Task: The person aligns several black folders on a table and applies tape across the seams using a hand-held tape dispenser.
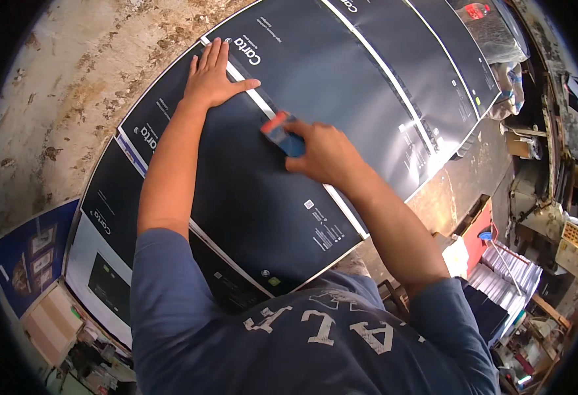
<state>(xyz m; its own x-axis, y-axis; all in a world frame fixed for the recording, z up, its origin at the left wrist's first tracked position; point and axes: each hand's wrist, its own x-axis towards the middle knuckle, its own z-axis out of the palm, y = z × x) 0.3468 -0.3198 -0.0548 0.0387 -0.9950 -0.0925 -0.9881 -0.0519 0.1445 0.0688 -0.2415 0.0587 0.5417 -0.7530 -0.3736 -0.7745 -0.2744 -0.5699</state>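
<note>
a worn, mottled beige work surface [72,79] with brown stains fills the upper left of the frame, and overlapping large dark navy printed sheets [341,85] with thin white borders and a smooth, slightly glossy finish cover it from the left edge across to the upper right; at least five of these sheets can be counted, fanned one over another. the left hand [211,76], in the upper middle of the frame, lies flat on the topmost dark sheet [249,191] with its fingers extended close together and the thumb spread out to the side, palm pressing down. the right hand [322,153], just right of centre, has its fingers curled around a small flat red and blue block [280,133], a squeegee-like piece whose edge touches the topmost sheet close to a white border strip. at the top right sits a grey wrapped bundle [499,33] with a red object on it. the right side of the frame shows a cluttered workshop: a stack of white and grey sheets [509,270], a red box [476,230], and a honeycomb-patterned yellow object [575,234]. at the lower left are a blue poster with framed pictures [29,257] and pale cardboard boxes [52,322]. the person's blue-grey t-shirt [289,342] fills the bottom.
</note>
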